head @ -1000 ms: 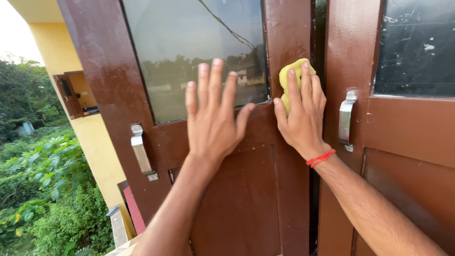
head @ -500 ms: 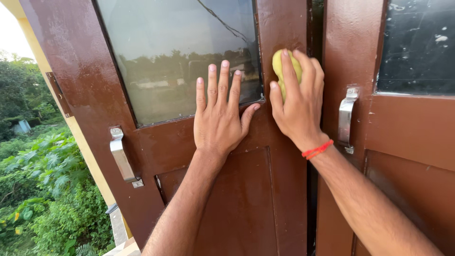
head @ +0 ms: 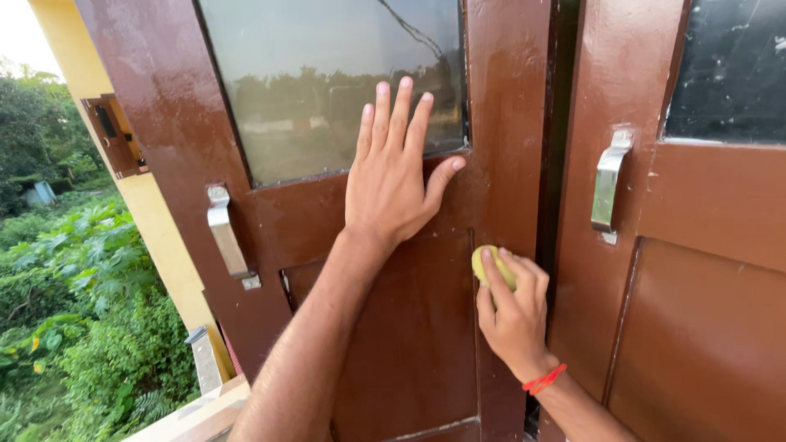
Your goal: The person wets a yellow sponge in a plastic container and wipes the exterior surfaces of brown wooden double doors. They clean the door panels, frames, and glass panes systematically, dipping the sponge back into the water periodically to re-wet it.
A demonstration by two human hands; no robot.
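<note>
**Sponge on left door stile, right hand clenched round it**

Left door point(head: 409, 344): brown, glossy, fills the middle of the view. Glass pane point(head: 327, 82) in its upper half reflects trees and sky, with a dark line running down across it near the top right. Recessed panel below the pane.

Right door point(head: 704, 311): same brown, just beside the left one, with a dark gap between the two. Its upper pane point(head: 729, 74) is dark and speckled white.

Yellow wall point(head: 164, 245) runs behind the left door's outer edge; green bushes point(head: 74, 311) sit below and beyond it.

Your left hand point(head: 393, 176) lies flat on the left door, fingers spread and released, holding nothing. Fingertips overlap the bottom edge of the glass; the palm sits on the rail under it.

Your right hand point(head: 512, 315) is lower, on the left door's inner stile, near the gap. Its grip is clenched around a yellow sponge point(head: 490, 263), pressing it against the wood. Only the top of the sponge shows above your fingers. A red thread band point(head: 544, 381) circles that wrist.

Metal handles: one point(head: 225, 233) on the left door's outer stile, tilted; one point(head: 607, 184) on the right door, level with the pane's lower edge.
</note>
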